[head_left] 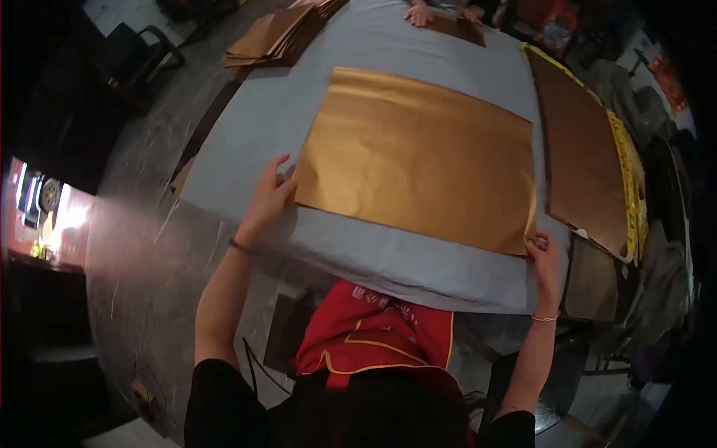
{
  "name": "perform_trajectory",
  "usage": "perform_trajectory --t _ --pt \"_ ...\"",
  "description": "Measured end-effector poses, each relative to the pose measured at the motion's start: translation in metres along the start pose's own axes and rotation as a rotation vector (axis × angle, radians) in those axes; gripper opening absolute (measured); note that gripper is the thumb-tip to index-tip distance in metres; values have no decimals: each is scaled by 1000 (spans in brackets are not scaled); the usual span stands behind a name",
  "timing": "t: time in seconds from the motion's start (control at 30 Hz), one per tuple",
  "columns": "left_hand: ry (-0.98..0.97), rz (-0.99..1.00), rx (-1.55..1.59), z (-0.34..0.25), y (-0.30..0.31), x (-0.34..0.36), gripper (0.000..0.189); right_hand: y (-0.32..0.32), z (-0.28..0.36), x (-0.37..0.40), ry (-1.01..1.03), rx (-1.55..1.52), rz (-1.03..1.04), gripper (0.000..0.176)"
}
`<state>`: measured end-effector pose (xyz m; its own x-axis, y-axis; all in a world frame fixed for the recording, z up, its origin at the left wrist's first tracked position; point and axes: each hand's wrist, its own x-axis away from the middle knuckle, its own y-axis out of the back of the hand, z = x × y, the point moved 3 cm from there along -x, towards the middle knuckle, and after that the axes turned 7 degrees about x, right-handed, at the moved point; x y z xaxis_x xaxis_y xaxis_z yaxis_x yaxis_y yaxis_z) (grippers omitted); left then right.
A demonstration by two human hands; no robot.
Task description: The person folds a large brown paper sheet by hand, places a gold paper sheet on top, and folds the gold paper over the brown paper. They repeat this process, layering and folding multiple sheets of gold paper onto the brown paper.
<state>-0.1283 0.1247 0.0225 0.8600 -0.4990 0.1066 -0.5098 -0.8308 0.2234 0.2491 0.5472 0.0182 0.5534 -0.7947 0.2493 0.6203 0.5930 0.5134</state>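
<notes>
A large sheet of golden-brown kraft paper lies on the grey-blue cloth of the table in front of me, with a crease band along its far edge. At its near left edge, my left hand grips the paper, one finger raised off it. My right hand pinches the near right corner, which lifts and curls slightly. Parts of the fingers of both hands are hidden.
A stack of brown paper sits at the table's far left. Brown board with yellow tape measure-like edging stands at right. Across the table, another person's hands touch a brown piece. A black chair is at left.
</notes>
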Motion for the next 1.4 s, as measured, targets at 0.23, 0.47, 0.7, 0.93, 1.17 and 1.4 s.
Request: perform_trajectory --t 0.23,0.47,0.7,0.93,1.17,1.4 --pt "120 26 110 -11 3 2 56 2 -8 -5 40 -26 -27 35" --pt "155 84 70 -18 5 0 53 2 -3 -3 -18 -14 -32 36" --pt "155 180 69 -16 14 -5 54 1 -5 -3 -47 -52 -41 33" --pt "124 164 -2 -17 10 -7 57 -1 5 3 -39 -65 -54 35" --pt "115 161 -31 -19 10 -5 53 -3 11 8 -81 -56 -88 39" --pt "100 127 -34 -20 6 -5 48 4 2 5 -89 -140 -79 37"
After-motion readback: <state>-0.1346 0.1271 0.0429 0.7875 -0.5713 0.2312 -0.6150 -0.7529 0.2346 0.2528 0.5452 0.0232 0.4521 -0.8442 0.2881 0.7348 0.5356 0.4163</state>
